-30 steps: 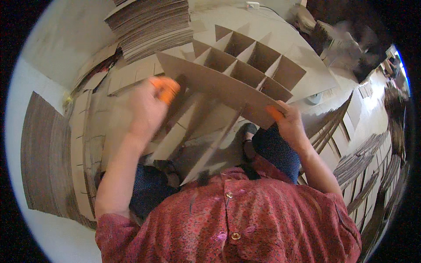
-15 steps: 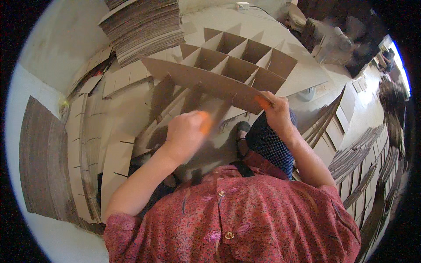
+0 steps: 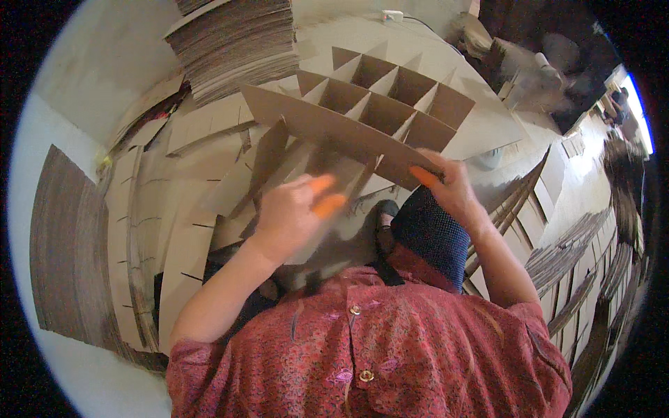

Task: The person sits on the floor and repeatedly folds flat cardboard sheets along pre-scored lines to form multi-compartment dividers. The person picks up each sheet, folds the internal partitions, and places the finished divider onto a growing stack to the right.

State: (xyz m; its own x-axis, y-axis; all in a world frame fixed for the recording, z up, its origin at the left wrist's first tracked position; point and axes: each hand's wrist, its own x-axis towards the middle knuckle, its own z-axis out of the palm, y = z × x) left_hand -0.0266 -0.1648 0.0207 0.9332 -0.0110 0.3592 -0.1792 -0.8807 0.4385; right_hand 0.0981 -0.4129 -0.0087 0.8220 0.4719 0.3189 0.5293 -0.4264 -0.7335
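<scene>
Cardboard divider grid [image 3: 380, 113]: brown, roughly square cells, upper middle of my view, tilted down toward the right; long panels crossed by short ones.
Long front panel [image 3: 306, 120]: plain brown cardboard, near side of the grid; left end juts past the other panels.
Rear tips: pale triangular ends poke out beyond the far panel.
Right hand [image 3: 451, 187]: grip holding the right end of the front panel; thumb in an orange cover [image 3: 425, 177] lies on the near face, other fingers partly hidden from me.
Left hand [image 3: 287, 212]: below the front panel, blurred; grip narrow, slight gap between two orange-covered fingertips [image 3: 329, 205]. I can't tell if it touches the panel pieces beside it.
Slanted brown cardboard pieces [image 3: 261, 167]: under the front panel, near the left hand; I can't tell if all are joined to the grid.
Pale flat sheet [image 3: 488, 132]: under and to the right of the grid.
Tall stack of brown cardboard sheets [image 3: 233, 56]: behind, left of the grid.
Grey-brown sheet stack [image 3: 73, 251]: far left, well apart from both hands.
Slotted tan cardboard strips [image 3: 178, 254]: left of the left forearm, dark slots along the edges.
Right-side cardboard piles [image 3: 568, 247]: slotted, leaning in rows past the right forearm.
White plug-like box [image 3: 392, 15]: top of my view, dark cable trailing right.
Wearer: red patterned buttoned shirt [image 3: 362, 341], dark blue dotted trousers [image 3: 435, 233].
</scene>
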